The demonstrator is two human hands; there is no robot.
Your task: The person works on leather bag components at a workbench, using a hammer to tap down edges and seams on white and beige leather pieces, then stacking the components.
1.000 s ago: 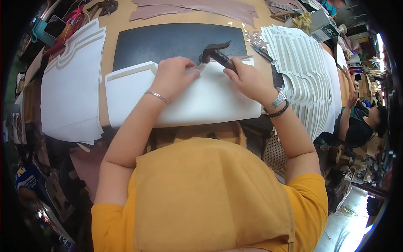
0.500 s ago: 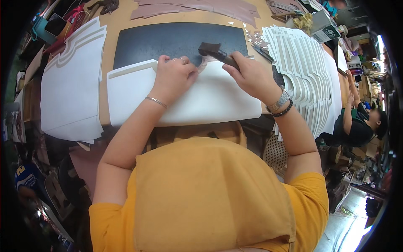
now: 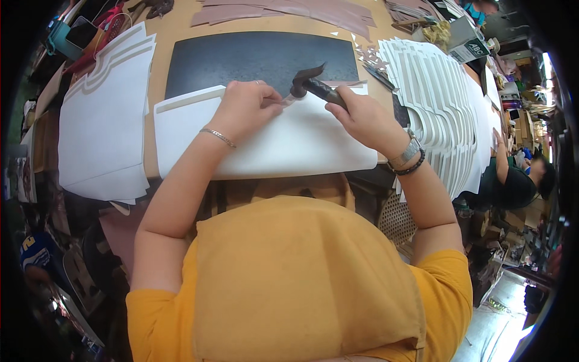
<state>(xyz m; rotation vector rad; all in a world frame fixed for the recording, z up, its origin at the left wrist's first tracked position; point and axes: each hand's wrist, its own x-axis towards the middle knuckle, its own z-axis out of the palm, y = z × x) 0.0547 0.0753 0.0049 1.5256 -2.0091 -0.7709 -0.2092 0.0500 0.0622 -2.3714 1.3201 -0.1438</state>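
A large white sheet (image 3: pixel 283 142) lies in front of me, its far edge overlapping a dark slab (image 3: pixel 253 57). My left hand (image 3: pixel 250 105) rests on that edge, thumb and fingers closed together at a narrow pinkish-brown edge strip (image 3: pixel 288 101). In my right hand (image 3: pixel 368 117) is a hammer (image 3: pixel 322 90), gripped by its dark handle. The hammer's round face is down at the strip, just right of my left fingertips, and its thin curved peen points up. Whether the face touches the strip is hard to tell. My left fingertips are partly hidden.
White cut panels (image 3: pixel 108 133) are stacked at left, and a fanned row of white pieces (image 3: pixel 440 114) lies at right. Pinkish-brown sheets (image 3: pixel 283 13) lie at the far side. Small scraps (image 3: pixel 371 57) and a dark pointed tool (image 3: pixel 380 77) sit beyond my right hand. Another person (image 3: pixel 512 181) is at right.
The hammer has turned in my right hand, its head now lower and a little right, with the peen upward. My left hand has shifted slightly, its fingers drawn closer together.
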